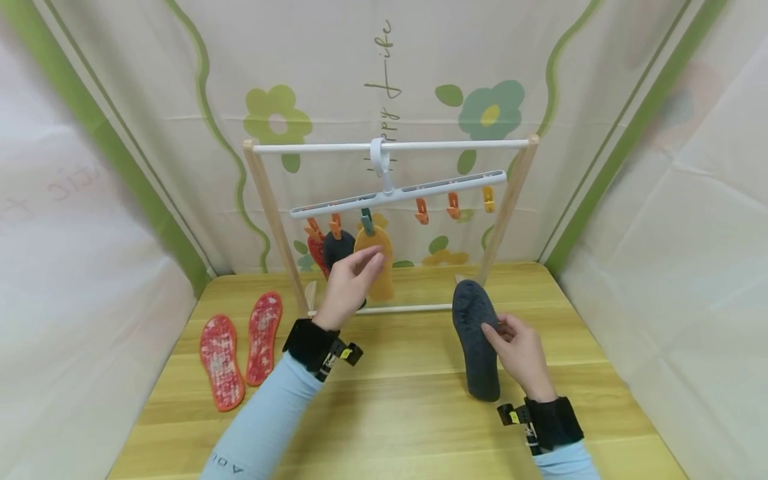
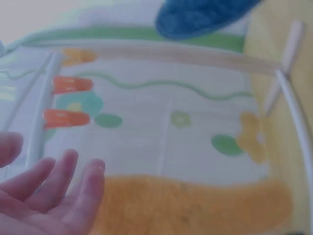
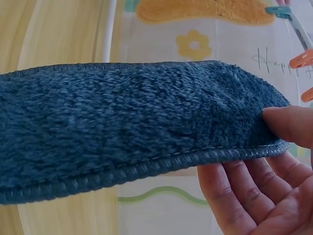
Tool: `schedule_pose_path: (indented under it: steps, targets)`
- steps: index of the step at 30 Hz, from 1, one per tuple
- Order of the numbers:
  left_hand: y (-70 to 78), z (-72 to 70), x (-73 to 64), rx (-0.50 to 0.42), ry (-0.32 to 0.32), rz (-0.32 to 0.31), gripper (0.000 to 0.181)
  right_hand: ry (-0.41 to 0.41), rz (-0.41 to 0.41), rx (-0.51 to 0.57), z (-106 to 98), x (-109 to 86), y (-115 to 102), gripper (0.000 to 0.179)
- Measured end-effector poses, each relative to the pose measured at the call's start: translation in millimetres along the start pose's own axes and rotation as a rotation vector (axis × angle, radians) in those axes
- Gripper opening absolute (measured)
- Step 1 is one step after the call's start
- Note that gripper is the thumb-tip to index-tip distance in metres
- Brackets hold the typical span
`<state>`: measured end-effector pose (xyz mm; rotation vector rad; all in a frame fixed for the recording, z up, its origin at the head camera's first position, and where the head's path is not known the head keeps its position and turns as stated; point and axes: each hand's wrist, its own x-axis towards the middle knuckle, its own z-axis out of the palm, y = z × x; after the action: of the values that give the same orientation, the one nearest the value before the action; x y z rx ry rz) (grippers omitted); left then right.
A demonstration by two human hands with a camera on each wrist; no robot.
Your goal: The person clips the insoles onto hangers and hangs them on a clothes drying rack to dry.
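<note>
Right hand (image 1: 521, 350) pinched dark blue fleece insole (image 1: 475, 343) by edge over counter (image 1: 408, 407), thumb on pile, probably for light control. Left hand (image 1: 349, 285), fingers loose and empty, stood near orange insole (image 1: 382, 285); teal clip (image 1: 367, 222) held its top, presumably so it hung freely.

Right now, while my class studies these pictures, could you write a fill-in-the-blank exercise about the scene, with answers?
The ____ hand holds a dark insole.
On the table lie ____ red insoles.
On the hanger, ____ clips hold no insole.
In the head view, the rightmost clip is ____.

Missing words: right; two; three; yellow.
</note>
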<state>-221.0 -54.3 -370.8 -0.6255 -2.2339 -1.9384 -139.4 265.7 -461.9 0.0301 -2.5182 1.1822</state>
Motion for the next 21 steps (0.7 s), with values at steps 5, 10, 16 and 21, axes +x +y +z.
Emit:
schedule_pose_path:
  steps: [5,10,16,21]
  targets:
    - [10.4,13.2,24.8,-0.107,-0.045,-0.058,0.046,-0.021,0.023,0.010,0.8,-1.4,-4.8,0.031]
    - [15.3,21.8,45.2,-0.087,-0.070,-0.070,0.053,-0.041,0.044,0.023,-0.6,-0.8,-10.0,0.037]
    - [21.9,29.1,69.0,-0.022,-0.112,-0.095,0.060,-0.038,0.040,0.027,0.5,1.1,-15.1,0.035]
    - [25.0,33.1,84.5,-0.032,-0.141,-0.126,0.064,-0.040,0.021,0.041,3.3,5.6,-21.6,0.033]
